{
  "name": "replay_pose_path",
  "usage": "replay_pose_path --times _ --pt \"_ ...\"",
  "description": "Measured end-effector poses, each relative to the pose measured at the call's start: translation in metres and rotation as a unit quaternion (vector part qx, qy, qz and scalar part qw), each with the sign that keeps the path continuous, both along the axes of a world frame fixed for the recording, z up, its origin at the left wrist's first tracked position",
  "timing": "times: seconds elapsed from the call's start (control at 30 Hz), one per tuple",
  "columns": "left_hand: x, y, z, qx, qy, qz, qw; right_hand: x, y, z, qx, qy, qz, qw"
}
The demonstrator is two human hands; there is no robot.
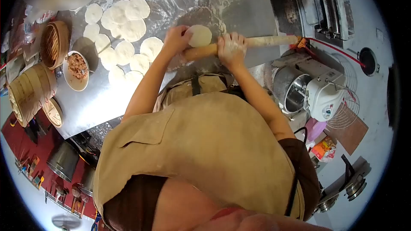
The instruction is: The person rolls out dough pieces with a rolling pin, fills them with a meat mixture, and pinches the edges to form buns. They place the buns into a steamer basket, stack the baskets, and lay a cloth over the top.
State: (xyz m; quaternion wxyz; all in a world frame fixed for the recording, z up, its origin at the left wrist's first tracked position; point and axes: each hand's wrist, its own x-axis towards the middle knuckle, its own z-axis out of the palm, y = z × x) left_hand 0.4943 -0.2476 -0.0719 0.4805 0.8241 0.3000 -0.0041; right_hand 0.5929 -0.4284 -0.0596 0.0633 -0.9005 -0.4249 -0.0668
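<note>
My left hand (175, 40) pinches the left edge of a thin round dough wrapper (200, 36) lying on the floured metal table (252, 0). Its fingertips are partly hidden behind the dough edge. My right hand (232, 49), dusted with flour, is closed over a long wooden rolling pin (272, 41). The pin slants across the table just on the near side of the wrapper, its right end reaching past the table's edge. Several flat dough rounds (124, 52) lie to the left of my left hand, some overlapping.
On the left stand a white bowl (78, 86) of minced filling with a utensil in it, a bamboo steamer (55, 45) and a larger bamboo steamer stack (32, 87). A stand mixer (321, 94) and a roller machine (329, 15) are at the right. A blurred patch covers the upper left.
</note>
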Motion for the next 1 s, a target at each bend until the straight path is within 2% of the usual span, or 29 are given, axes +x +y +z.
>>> replay_pose_path --times 0.07,0.1,0.13,0.17,0.2,0.27,0.33,0.37,0.4,0.43,0.47,0.5,0.53,0.57,0.6,0.63,0.7,0.73,0.77,0.8,0.83,0.87,0.93,1.0 --pt "-0.001 -0.007 -0.008 -0.002 0.009 0.002 1.0 0.016 0.028 -0.004 0.003 0.009 -0.034 0.999" --pt "0.02 0.003 -0.008 0.048 0.017 -0.035 0.998 0.029 0.046 -0.007 0.003 0.009 -0.03 1.0" --pt "0.032 0.01 -0.007 0.102 0.022 -0.073 0.992 0.045 0.067 -0.007 0.042 -0.01 -0.035 0.998" --pt "0.03 0.015 -0.005 0.107 0.019 -0.072 0.991 0.052 0.079 -0.006 0.082 -0.03 -0.043 0.995" --pt "0.025 0.022 -0.002 0.086 0.022 -0.046 0.995 0.051 0.07 -0.017 0.068 -0.062 -0.004 0.996" --pt "-0.002 0.029 -0.006 0.062 0.027 -0.014 0.998 0.019 0.027 0.0 0.002 0.029 0.002 1.0" --pt "-0.039 0.023 -0.025 -0.075 -0.044 0.091 0.992 -0.005 0.003 0.004 0.008 0.029 0.017 0.999" --pt "-0.033 0.025 -0.016 -0.075 -0.041 0.094 0.992 -0.01 -0.002 0.003 0.012 0.03 0.028 0.999" --pt "-0.023 0.023 0.004 -0.073 0.022 0.084 0.994 0.001 0.018 0.0 0.039 -0.033 0.021 0.998" --pt "-0.015 0.018 0.017 -0.069 0.085 0.074 0.991 0.013 0.036 -0.001 0.037 -0.027 0.025 0.999" --pt "-0.003 0.017 0.018 0.032 0.097 0.062 0.993 0.028 0.059 0.0 0.054 -0.025 0.004 0.998" --pt "0.0 0.017 0.016 0.04 0.096 0.071 0.992 0.034 0.077 0.002 0.074 -0.024 -0.018 0.997" --pt "0.003 0.018 0.011 0.065 0.104 0.021 0.992 0.036 0.074 -0.003 0.046 -0.043 0.034 0.997" --pt "0.003 0.024 0.005 0.089 0.112 -0.028 0.989 0.03 0.059 -0.006 0.048 -0.014 0.047 0.998" --pt "-0.005 0.024 0.007 0.083 0.108 -0.029 0.99 0.018 0.037 -0.002 0.048 0.015 0.064 0.997" --pt "-0.019 0.027 0.009 0.095 0.107 -0.02 0.99 0.01 0.013 -0.01 0.084 0.026 0.084 0.993" --pt "-0.044 0.044 0.01 -0.025 0.009 0.095 0.995 0.004 -0.024 -0.012 0.116 0.037 0.088 0.989" --pt "-0.046 0.06 0.008 0.12 0.0 0.123 0.985 0.004 -0.034 -0.01 0.111 0.039 0.076 0.99" --pt "-0.045 0.075 0.004 0.261 -0.007 0.149 0.954 0.009 -0.037 -0.011 0.116 0.042 0.081 0.989" --pt "-0.037 0.098 0.014 0.273 -0.068 0.17 0.944 0.014 -0.038 -0.015 0.134 0.029 0.064 0.988" --pt "-0.025 0.126 0.002 0.324 -0.098 0.216 0.916 0.016 -0.036 -0.018 0.153 0.017 0.045 0.987" --pt "-0.009 0.154 0.009 0.311 -0.148 0.228 0.911 0.017 -0.033 -0.021 0.16 0.019 0.049 0.986" --pt "0.011 0.209 -0.008 0.385 -0.157 0.272 0.868 0.022 -0.024 -0.025 0.161 0.007 0.013 0.987" --pt "0.025 0.241 -0.013 0.418 -0.143 0.268 0.856 0.022 -0.022 -0.028 0.17 -0.012 0.011 0.985"
